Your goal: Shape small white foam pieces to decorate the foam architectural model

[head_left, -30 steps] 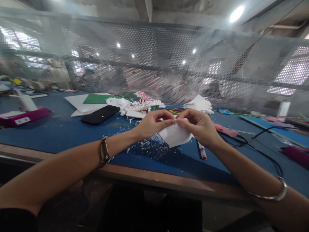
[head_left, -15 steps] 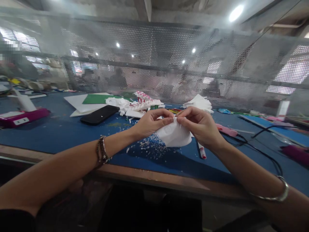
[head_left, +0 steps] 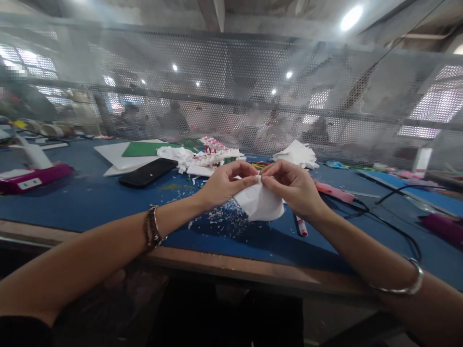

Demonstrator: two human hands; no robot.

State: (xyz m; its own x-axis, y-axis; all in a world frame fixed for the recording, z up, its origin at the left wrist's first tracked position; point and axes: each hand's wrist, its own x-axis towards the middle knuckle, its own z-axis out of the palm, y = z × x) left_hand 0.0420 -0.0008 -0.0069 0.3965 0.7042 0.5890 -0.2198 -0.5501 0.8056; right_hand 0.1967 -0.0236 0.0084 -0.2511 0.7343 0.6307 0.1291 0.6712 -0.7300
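A thin white sheet, paper or cloth, hangs from my fingertips over the blue tabletop. My left hand pinches its top edge between thumb and fingers. Close beside it, nearly touching, my right hand pinches the same edge. The sheet's lower part droops in soft folds, and my fingers hide its top edge. Small white scraps lie scattered on the table beneath and left of it. A white marker-like stick with a red end rests below my right hand.
A black phone lies to the left. Behind my hands are crumpled white pieces, a pink-and-white model and stacked white sheets. A pink corded tool lies right, its black cable trailing. A magenta power strip sits far left.
Both hands still pinch the white sheet, with their fingertips slightly shifted along its top edge. The sheet's hanging part has narrowed and folded a little. The whole view has shifted slightly.
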